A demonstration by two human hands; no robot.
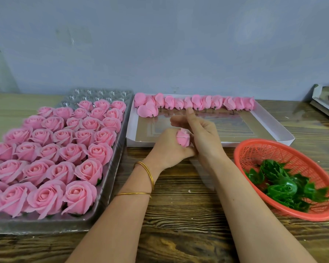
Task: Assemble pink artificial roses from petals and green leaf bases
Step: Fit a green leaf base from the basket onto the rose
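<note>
One head-worn camera looks forward and down, close over the wooden table (179, 215).

Wooden table (179, 215) — dark-streaked grain, worn — runs beneath the left hand (169, 149) and right hand (203, 137) and out to both sides. Beyond both hands, plain pale blue-grey wall (179, 44), faintly scuffed. Lighting even, diffuse; shadows soft.

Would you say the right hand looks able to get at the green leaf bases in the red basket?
Probably yes: the red basket sits open beside the right forearm, its green leaf bases uncovered, nothing between. The right hand is at the pink rosebud the left hand grips.
</note>
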